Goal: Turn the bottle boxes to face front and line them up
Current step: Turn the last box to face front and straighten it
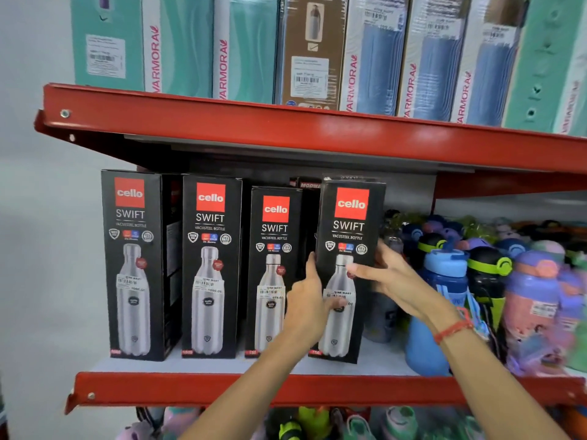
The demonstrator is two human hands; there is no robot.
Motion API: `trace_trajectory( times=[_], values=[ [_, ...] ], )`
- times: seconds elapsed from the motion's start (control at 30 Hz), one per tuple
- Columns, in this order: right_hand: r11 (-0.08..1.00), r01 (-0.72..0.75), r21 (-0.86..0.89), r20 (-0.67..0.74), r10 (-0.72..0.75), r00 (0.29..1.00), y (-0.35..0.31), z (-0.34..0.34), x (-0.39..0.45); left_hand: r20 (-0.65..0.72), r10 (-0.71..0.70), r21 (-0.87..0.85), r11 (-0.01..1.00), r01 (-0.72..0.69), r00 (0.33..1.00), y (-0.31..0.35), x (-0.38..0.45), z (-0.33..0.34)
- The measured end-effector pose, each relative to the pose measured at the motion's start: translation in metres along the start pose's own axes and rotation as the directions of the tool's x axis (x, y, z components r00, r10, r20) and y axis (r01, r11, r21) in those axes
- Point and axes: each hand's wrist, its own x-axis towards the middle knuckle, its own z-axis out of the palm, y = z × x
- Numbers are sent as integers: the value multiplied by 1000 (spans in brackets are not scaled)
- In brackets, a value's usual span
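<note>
Several black Cello Swift bottle boxes stand on the middle shelf point(222, 365), fronts facing me. From the left: a tall box point(131, 265), a second tall box point(209, 268), a shorter third box point(273, 249), and a fourth box point(349, 223) nearest the front. My left hand point(306, 300) grips the fourth box's left edge, thumb on its front. My right hand point(384, 274) holds its right side, fingers across the front. The fourth box leans slightly and stands forward of the third. Another dark box point(306, 184) shows partly behind them.
Coloured children's bottles point(451, 281) crowd the shelf right of the boxes, close to my right wrist. Tall Varmora boxes point(241, 49) fill the shelf above. Red shelf lips point(254, 389) run along the front. More bottles sit below. A pale wall is at left.
</note>
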Motion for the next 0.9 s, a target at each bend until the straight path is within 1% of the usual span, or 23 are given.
trace_trajectory(
  times=[0.13,0.3,0.43,0.53,0.6,0.67,0.7,0.73,0.77,0.8,0.83,0.87,0.9],
  values=[
    [999,23,-46,-85,-27,996,16,6,15,-21,-105,-9,994,105,994,-3,12,22],
    [995,53,-88,-166,-67,984,45,15,28,-77,-147,17,989,148,986,-15,24,35],
    [995,67,-80,-203,-82,976,57,22,33,-110,-123,4,992,124,986,-25,28,40],
    [994,45,-102,-193,-64,979,58,23,33,-119,-105,30,994,109,987,-31,26,44],
    [990,40,-135,-194,-66,979,53,25,29,-113,-93,66,993,101,989,-35,22,46],
    [973,31,-227,-259,-91,962,47,31,22,-104,-53,107,992,64,993,-37,16,41],
    [949,9,-314,-337,-120,934,44,37,19,-103,-24,100,994,35,994,-39,12,36],
    [913,-24,-408,-433,-170,885,41,46,14,-108,8,67,998,-1,994,-41,6,28],
    [865,-61,-497,-523,-243,817,37,56,10,-124,50,33,998,-46,991,-44,-2,17],
    [805,-87,-588,-583,-346,735,34,68,5,-165,107,15,994,-106,980,-49,-9,5],
    [735,-102,-670,-599,-455,659,29,81,2,-221,172,14,985,-173,960,-54,-17,-10],
    [689,-92,-719,-590,-535,605,23,95,0,-273,222,22,974,-224,936,-61,-24,-25],
    [682,-49,-730,-570,-568,594,18,111,0,-319,247,22,967,-253,915,-69,-29,-42]
  ],
)
